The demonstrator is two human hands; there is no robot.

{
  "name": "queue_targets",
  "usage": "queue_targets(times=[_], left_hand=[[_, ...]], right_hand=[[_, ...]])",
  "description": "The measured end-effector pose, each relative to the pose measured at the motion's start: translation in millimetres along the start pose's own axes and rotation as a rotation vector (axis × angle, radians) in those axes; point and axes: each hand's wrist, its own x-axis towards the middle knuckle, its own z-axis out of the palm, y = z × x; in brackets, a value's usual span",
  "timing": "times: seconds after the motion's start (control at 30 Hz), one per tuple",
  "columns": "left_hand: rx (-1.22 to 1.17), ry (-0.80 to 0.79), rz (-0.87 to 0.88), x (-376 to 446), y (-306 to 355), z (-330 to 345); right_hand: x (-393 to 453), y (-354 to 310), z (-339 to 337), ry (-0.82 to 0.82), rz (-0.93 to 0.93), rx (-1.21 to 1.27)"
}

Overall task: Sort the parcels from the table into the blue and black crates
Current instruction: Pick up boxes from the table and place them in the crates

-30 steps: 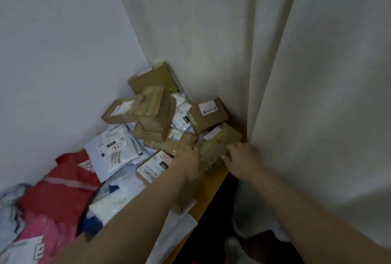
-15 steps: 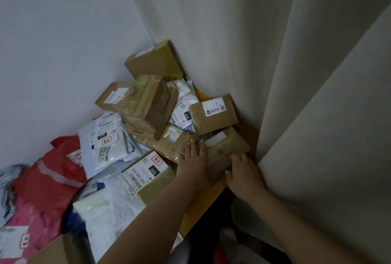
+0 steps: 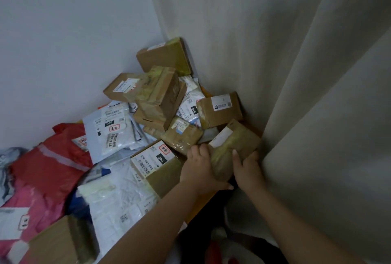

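Note:
A brown taped cardboard parcel with a white label lies at the table's right end, by the curtain. My left hand grips its left side and my right hand grips its right side, so both hold it between them. Behind it a heap of brown boxes and white mailers fills the corner. A labelled box lies just left of my left hand. No blue or black crate is in view.
A beige curtain hangs close on the right, a white wall on the left. Red and pink bags lie at left, another brown box at the bottom left. The orange table edge runs under my arms; dark floor lies below.
Both hands have closed in on the brown parcel and now hold its two sides. The view has shifted down and nearer to the pile.

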Motion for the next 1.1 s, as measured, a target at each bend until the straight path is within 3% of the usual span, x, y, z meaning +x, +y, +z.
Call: queue_targets(times=[0.17,0.3,0.47,0.53,0.67,0.8,1.0,1.1], left_hand=[[-0.4,0.027,0.063,-47.9,-14.8,-27.1],[-0.651,0.031,0.045,-85.1,-35.6,-50.6],[-0.884,0.153,0.024,-129.9,-55.4,-67.0],[-0.964,0.204,-0.004,-145.1,-60.5,-72.7],[-0.88,0.329,0.009,-167.8,-66.4,-87.4],[-0.914,0.401,0.049,-183.4,-68.2,-100.0],[-1.202,0.267,-0.076,-195.7,-67.6,-112.1],[-1.347,0.215,-0.064,-192.6,-60.0,-111.9]], right_hand=[[-40.9,-13.5,11.7,0.152,0.014,0.236],[-85.4,-21.2,23.6,0.072,-0.06,0.355],[-131.5,-39.2,37.4,0.056,-0.137,0.456],[-143.4,-48.7,40.1,-0.014,-0.181,0.53],[-161.9,-72.5,45.2,-0.316,-0.243,0.649],[-171.3,-85.5,51.1,-0.396,-0.204,0.833],[-170.5,-98.3,48.9,-0.587,-0.215,0.959],[-166.9,-105.2,44.4,-0.603,-0.256,0.933]])
